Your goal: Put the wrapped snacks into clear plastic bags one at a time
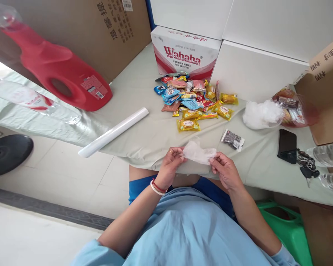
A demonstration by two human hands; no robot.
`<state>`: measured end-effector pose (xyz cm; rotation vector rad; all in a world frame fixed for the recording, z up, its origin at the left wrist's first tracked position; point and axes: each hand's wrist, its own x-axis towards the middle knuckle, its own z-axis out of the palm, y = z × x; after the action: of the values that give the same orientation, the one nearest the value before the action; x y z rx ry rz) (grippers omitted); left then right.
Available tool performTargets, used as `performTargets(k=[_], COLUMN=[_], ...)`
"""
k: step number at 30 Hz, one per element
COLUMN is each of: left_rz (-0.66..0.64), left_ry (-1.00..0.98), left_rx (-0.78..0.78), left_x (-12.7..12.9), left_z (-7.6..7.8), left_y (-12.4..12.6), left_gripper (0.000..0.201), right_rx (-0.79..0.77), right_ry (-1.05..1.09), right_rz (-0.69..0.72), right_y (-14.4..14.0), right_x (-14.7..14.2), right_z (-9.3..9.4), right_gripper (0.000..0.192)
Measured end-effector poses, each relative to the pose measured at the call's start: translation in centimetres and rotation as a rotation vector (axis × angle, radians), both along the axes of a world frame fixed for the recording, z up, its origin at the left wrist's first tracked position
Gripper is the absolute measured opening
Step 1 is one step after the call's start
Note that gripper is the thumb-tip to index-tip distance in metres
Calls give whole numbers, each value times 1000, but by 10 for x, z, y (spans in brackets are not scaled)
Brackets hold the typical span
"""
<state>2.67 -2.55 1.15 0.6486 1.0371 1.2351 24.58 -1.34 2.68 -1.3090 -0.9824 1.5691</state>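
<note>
Both hands pinch thin clear plastic bag (199, 152) at table's near edge — left hand (170, 162) on left end, right hand (224, 170) on right end — bag's long axis left-right between them

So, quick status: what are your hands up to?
Left hand and right hand both pinching a thin clear plastic bag. Colourful snack packets heaped beyond. Nothing between.

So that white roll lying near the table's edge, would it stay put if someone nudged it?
Probably not. The white roll is a long smooth cylinder lying flat on the cloth-covered table, so a sideways push would likely set it rolling. One end already juts past the table's edge, so it could drop off. It looks thin and is probably light for its length.
</note>
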Motion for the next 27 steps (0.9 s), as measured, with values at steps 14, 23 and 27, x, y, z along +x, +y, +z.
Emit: performTargets(k=[14, 23, 27], left_rz=[-3, 161, 116], left_ry=[448, 163, 188], left_rx=[171, 48, 81], left_x=[5, 22, 27], left_z=[12, 11, 20], left_y=[19, 9, 3], left_gripper=[30, 43, 43], right_rx=[36, 185, 293], right_ry=[-86, -302, -388], right_rz=[191, 162, 238], right_y=[1, -6, -12], right_x=[41, 17, -21], right_z=[4, 4, -6], right_gripper=[36, 35, 31])
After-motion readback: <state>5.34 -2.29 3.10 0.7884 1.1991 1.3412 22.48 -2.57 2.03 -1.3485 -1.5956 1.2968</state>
